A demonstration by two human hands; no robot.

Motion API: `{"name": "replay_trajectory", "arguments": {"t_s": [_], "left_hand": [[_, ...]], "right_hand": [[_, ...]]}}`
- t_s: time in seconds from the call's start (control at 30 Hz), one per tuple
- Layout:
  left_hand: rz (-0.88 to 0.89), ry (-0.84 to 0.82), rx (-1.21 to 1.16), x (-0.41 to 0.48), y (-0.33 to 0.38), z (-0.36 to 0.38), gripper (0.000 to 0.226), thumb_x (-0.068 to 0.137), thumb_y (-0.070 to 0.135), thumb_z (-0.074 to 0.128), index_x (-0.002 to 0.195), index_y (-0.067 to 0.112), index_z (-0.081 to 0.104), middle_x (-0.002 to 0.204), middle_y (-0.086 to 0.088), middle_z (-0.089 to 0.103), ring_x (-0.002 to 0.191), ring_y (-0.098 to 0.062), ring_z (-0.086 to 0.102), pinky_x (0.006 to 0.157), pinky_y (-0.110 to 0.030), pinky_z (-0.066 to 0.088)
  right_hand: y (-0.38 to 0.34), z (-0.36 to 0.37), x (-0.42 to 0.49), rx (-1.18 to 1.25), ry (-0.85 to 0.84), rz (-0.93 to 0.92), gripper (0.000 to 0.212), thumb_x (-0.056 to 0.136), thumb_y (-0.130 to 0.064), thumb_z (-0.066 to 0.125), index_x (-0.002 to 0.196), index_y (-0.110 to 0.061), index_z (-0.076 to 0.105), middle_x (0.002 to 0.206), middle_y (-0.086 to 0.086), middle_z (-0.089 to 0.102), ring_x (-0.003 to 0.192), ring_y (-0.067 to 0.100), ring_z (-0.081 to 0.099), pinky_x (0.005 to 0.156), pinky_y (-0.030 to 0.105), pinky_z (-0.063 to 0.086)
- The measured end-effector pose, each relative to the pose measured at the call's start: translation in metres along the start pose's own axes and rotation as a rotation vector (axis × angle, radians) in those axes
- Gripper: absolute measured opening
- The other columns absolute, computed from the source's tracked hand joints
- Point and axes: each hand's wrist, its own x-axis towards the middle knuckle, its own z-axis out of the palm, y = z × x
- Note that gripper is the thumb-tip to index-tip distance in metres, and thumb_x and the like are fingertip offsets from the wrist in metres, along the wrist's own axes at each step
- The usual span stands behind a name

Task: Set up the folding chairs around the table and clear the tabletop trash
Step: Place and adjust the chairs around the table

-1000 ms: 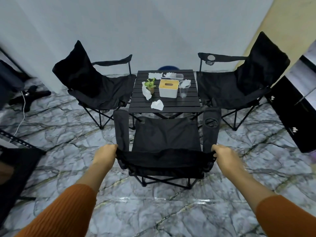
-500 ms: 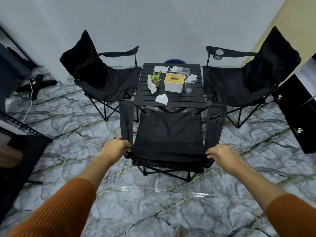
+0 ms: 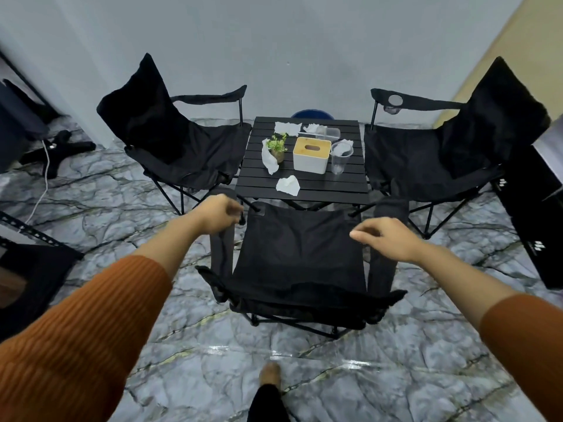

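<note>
1. The near black fabric folding chair (image 3: 300, 263) stands unfolded on the grey marbled floor (image 3: 213, 360), its back toward the person and its seat front just at the edge of the black slatted folding table (image 3: 304, 190). Two more black fabric chairs, one on the left (image 3: 176, 147) and one on the right (image 3: 441, 153), flank the table, so seating looks done on three sides.

2. The left hand (image 3: 217, 217) hovers over the chair's left armrest with fingers curled loosely inward; it is blurred, and I cannot tell whether it touches the fabric. The right hand (image 3: 385, 239) hangs above the right armrest, fingers half bent and apart, holding nothing.

3. To my eye the step is a final squaring of this chair. It would go best with both armrests pushed evenly, so the frame does not twist and the legs sit flat on the glossy floor.

4. I would leave a gap at the table edge, or reaching the trash will be awkward.

5. The trash waits on the tabletop: a crumpled white tissue (image 3: 288, 185) near the front, another draped tissue (image 3: 269, 159) beside the small potted green plant (image 3: 277, 146), more paper at the far edge (image 3: 288, 128), and a clear plastic cup (image 3: 339, 159) stuffed with paper next to the white tissue box with a wooden lid (image 3: 310, 155).

6. Light tissues should be gathered in a pinch, away from the plant.
</note>
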Motion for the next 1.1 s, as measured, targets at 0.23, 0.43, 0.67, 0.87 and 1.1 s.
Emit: {"name": "replay_trajectory", "arguments": {"t_s": [0.23, 0.43, 0.67, 0.87, 1.1], "left_hand": [[0.010, -0.179, 0.095, 0.162, -0.005, 0.077, 0.058, 0.092, 0.027, 0.060, 0.144, 0.010, 0.041, 0.145, -0.013, 0.048, 0.134, -0.028, 0.045, 0.111, -0.036, 0.037], [0.040, -0.464, 0.362, 0.254, -0.052, 0.230, 0.088, 0.094, 0.046, 0.051, 0.153, 0.012, -0.005, 0.163, -0.005, -0.009, 0.150, -0.025, -0.011, 0.122, -0.049, 0.002], [0.141, -0.442, 0.423, 0.286, -0.102, 0.358, 0.100, 0.088, 0.067, 0.039, 0.146, 0.020, -0.028, 0.153, 0.001, -0.037, 0.142, -0.022, -0.032, 0.118, -0.050, -0.014], [0.147, -0.448, 0.465, 0.319, -0.120, 0.393, 0.100, 0.082, 0.080, 0.022, 0.144, 0.023, -0.031, 0.147, 0.005, -0.043, 0.139, -0.018, -0.036, 0.117, -0.049, -0.018], [0.225, -0.435, 0.385, 0.270, -0.132, 0.387, 0.088, 0.084, 0.078, 0.015, 0.143, 0.033, -0.032, 0.152, 0.003, -0.039, 0.140, -0.022, -0.037, 0.116, -0.053, -0.019]], "right_hand": [[0.029, 0.066, 0.159, 0.059, 0.043, 0.196, 0.046, 0.092, -0.036, 0.060, 0.133, -0.014, 0.055, 0.136, 0.008, 0.057, 0.126, 0.026, 0.052, 0.107, 0.041, 0.043], [0.117, 0.192, 0.238, -0.107, -0.064, 0.383, 0.069, 0.095, -0.040, 0.053, 0.152, -0.020, 0.020, 0.163, 0.007, 0.010, 0.150, 0.028, 0.008, 0.120, 0.048, 0.019], [0.195, 0.291, 0.257, -0.338, -0.238, 0.394, 0.093, 0.090, -0.064, 0.042, 0.147, -0.034, -0.025, 0.153, -0.005, -0.039, 0.146, 0.024, -0.028, 0.118, 0.062, -0.001], [0.226, 0.315, 0.279, -0.372, -0.481, 0.486, 0.100, 0.081, -0.082, 0.028, 0.138, -0.030, -0.036, 0.144, -0.009, -0.049, 0.139, 0.019, -0.039, 0.111, 0.064, -0.019], [0.208, 0.321, 0.239, -0.329, -0.303, 0.392, 0.090, 0.080, -0.082, 0.020, 0.139, -0.042, -0.034, 0.151, -0.010, -0.042, 0.141, 0.018, -0.036, 0.114, 0.062, -0.015]]}}
